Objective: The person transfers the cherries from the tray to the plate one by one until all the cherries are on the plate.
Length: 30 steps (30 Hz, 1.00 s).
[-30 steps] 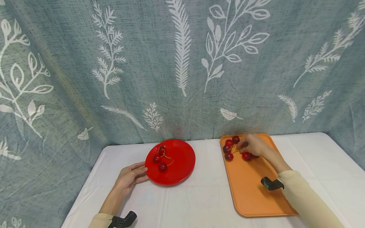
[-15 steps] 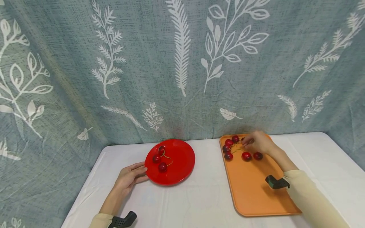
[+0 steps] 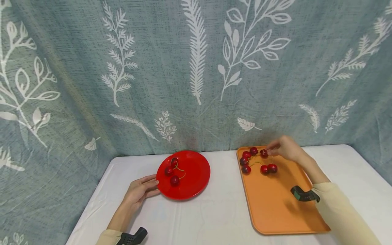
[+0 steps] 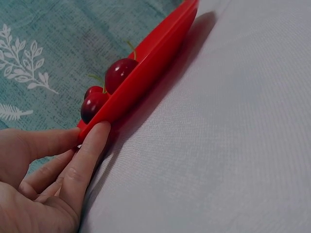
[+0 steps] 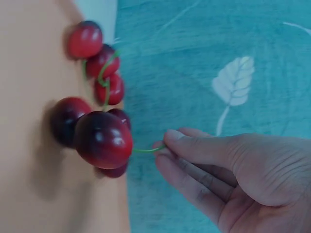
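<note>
My left hand (image 3: 139,192) holds the rim of a round red plate (image 3: 196,185), thumb on top and fingers below. Three dark red cherries with green stems lie on the plate; one cherry (image 4: 119,74) shows large in the left wrist view. Over the back of an orange tray (image 3: 260,204), my right hand (image 3: 286,148) pinches a cherry's thin green stem (image 5: 146,150) between thumb and fingertips. From that stem hangs a dark red cherry (image 5: 103,140), in front of other cherries in the right wrist view.
Several cherries lie in the tray's back left part, among them one cherry (image 3: 246,169) at its left edge. Plate and tray are on a white-covered table (image 3: 220,211). A blue-green leaf-patterned curtain (image 3: 171,85) hangs close behind.
My right hand has moved right and upward from among the cherries, and a cherry now hangs by its stem below the fingertips. My left hand stays at the plate's rim.
</note>
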Available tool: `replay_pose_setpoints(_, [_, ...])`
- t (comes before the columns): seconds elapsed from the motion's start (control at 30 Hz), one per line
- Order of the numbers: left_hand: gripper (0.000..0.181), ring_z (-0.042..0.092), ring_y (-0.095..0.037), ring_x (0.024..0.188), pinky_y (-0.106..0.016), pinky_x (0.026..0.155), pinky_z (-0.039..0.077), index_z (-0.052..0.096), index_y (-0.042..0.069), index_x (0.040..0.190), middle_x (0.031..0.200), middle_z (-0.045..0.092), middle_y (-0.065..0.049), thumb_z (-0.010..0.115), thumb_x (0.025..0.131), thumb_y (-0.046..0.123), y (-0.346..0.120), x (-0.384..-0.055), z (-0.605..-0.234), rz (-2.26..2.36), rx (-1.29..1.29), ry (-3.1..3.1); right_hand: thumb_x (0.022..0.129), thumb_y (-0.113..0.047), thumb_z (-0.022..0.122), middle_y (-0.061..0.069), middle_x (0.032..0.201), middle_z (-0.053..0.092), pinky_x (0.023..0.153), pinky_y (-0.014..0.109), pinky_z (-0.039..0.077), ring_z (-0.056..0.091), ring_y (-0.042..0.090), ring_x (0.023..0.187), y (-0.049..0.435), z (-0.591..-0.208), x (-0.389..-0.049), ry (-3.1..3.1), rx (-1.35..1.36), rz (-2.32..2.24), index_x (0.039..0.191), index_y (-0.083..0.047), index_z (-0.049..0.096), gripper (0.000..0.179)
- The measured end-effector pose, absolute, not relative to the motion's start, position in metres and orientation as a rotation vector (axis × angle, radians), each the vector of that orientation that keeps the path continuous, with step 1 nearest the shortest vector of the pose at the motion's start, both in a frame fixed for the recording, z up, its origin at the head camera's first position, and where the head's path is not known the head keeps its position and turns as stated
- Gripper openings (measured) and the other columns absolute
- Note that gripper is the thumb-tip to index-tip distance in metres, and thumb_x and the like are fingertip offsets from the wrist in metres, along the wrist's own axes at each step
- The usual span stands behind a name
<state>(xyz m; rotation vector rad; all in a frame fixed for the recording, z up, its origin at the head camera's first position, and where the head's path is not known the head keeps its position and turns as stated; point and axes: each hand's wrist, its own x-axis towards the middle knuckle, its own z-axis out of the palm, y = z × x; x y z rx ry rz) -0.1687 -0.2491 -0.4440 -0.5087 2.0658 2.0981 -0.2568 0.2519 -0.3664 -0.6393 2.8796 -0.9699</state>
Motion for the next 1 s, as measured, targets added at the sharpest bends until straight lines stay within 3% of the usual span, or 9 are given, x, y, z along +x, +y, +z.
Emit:
replay_pose_setpoints(0.2, [0.049, 0.072, -0.020, 0.089, -0.036, 0.078, 0.060, 0.045, -0.010, 0.138, 0.124, 0.063, -0.022, 0.062, 0.095, 0.005, -0.250, -0.168, -0.444, 2.103, -0.507, 2.067, 0.088, -0.003, 0.070, 0.018, 0.092, 0.074, 0.067, 0.036, 0.059, 0.071, 0.028, 0.080, 0.244, -0.351, -0.254, 2.885, -0.636, -0.965, 0.101, 0.008, 0.073, 0.018])
replay_pose_setpoints(0.37, [0.048, 0.071, -0.019, 0.089, -0.036, 0.079, 0.060, 0.045, -0.011, 0.138, 0.121, 0.064, -0.020, 0.061, 0.095, 0.002, -0.251, -0.169, -0.445, 2.113, -0.488, 2.069, 0.090, -0.007, 0.069, 0.019, 0.100, 0.073, 0.077, 0.043, 0.060, 0.072, 0.029, 0.086, 0.237, -0.343, -0.253, 2.845, -0.625, -1.113, 0.109, 0.007, 0.071, 0.023])
replay_pose_setpoints(0.6, [0.049, 0.071, -0.020, 0.091, -0.037, 0.080, 0.059, 0.045, -0.010, 0.139, 0.130, 0.058, -0.025, 0.061, 0.095, 0.004, -0.248, -0.169, -0.446, 2.096, -0.493, 2.075, 0.092, -0.015, 0.069, 0.022, 0.113, 0.069, 0.083, 0.036, 0.059, 0.072, 0.018, 0.087, 0.229, -0.342, -0.255, 2.633, -0.467, -1.461, 0.121, 0.008, 0.065, 0.037])
replay_pose_setpoints(0.77, [0.049, 0.071, -0.020, 0.091, -0.036, 0.079, 0.060, 0.045, -0.010, 0.139, 0.132, 0.057, -0.026, 0.062, 0.095, 0.005, -0.248, -0.170, -0.446, 2.091, -0.506, 2.079, 0.092, -0.022, 0.070, 0.025, 0.128, 0.060, 0.098, 0.043, 0.052, 0.071, 0.018, 0.097, 0.220, -0.344, -0.256, 2.379, -0.328, -1.705, 0.132, 0.008, 0.056, 0.052])
replay_pose_setpoints(1.0, [0.048, 0.071, -0.021, 0.092, -0.036, 0.079, 0.060, 0.046, -0.009, 0.139, 0.131, 0.057, -0.026, 0.062, 0.095, 0.005, -0.249, -0.170, -0.446, 2.098, -0.496, 2.079, 0.096, -0.008, 0.063, 0.016, 0.127, 0.063, 0.091, 0.029, 0.055, 0.069, 0.013, 0.099, 0.189, -0.356, -0.260, 2.031, -0.217, -1.974, 0.139, 0.012, 0.045, 0.051])
